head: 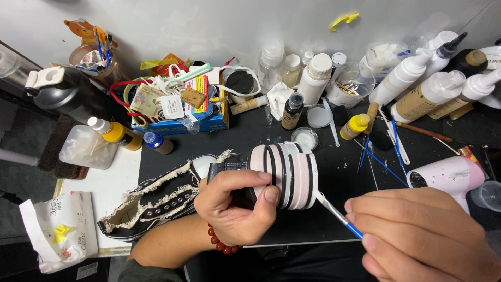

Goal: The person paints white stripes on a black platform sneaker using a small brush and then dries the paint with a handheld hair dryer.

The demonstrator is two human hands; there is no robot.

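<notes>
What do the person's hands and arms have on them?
Both hands are bare, with no gloves. The left hand has a bracelet of round red beads around its wrist, and a dark sleeve shows at the bottom of that forearm. The right hand wears no ring or bracelet that shows. Fingernails are short and unpainted.

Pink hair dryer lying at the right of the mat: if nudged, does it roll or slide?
The pink hair dryer lies on its side on the black mat, and its barrel looks round, so it may rock or roll a little. Its shell looks smooth and hard, so probably stiff and a bit slippery. The clear cup next to it could tip if bumped.
</notes>
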